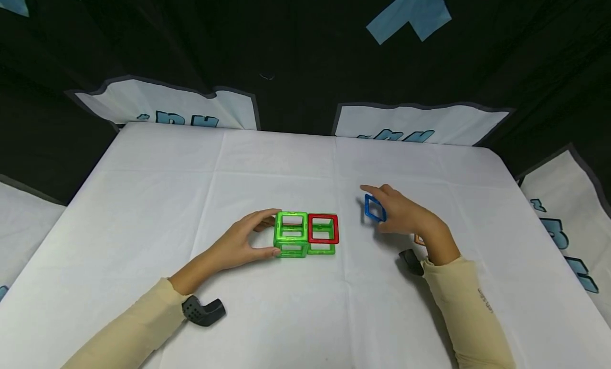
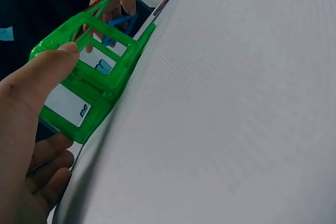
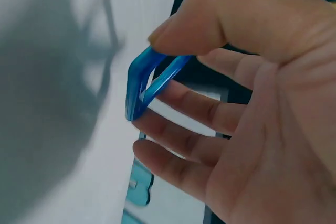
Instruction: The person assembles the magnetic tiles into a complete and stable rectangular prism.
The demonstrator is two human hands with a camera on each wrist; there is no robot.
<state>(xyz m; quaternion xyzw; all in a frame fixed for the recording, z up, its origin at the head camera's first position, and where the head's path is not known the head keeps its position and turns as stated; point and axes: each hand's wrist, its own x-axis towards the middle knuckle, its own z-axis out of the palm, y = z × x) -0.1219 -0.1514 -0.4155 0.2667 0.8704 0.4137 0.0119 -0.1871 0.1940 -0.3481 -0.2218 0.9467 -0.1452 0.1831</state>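
In the head view a small structure of green square magnetic tiles (image 1: 291, 235), open-framed, stands on the white cloth near the middle. A red square tile (image 1: 323, 228) is on its right part. My left hand (image 1: 242, 240) grips the left side of the structure, thumb at the near corner and index finger at the far one. To the right, my right hand (image 1: 406, 210) pinches a blue square magnetic tile (image 1: 374, 208) above the cloth. The right wrist view shows the blue tile (image 3: 137, 90) tilted, between thumb and fingers. An orange tile (image 1: 419, 240) lies partly hidden beneath my right wrist.
A white cloth with creases covers the table (image 1: 267, 167). Black curtain (image 1: 296, 51) hangs behind it, bearing white panels with blue lettering. Each wrist carries a black device (image 1: 203, 311).
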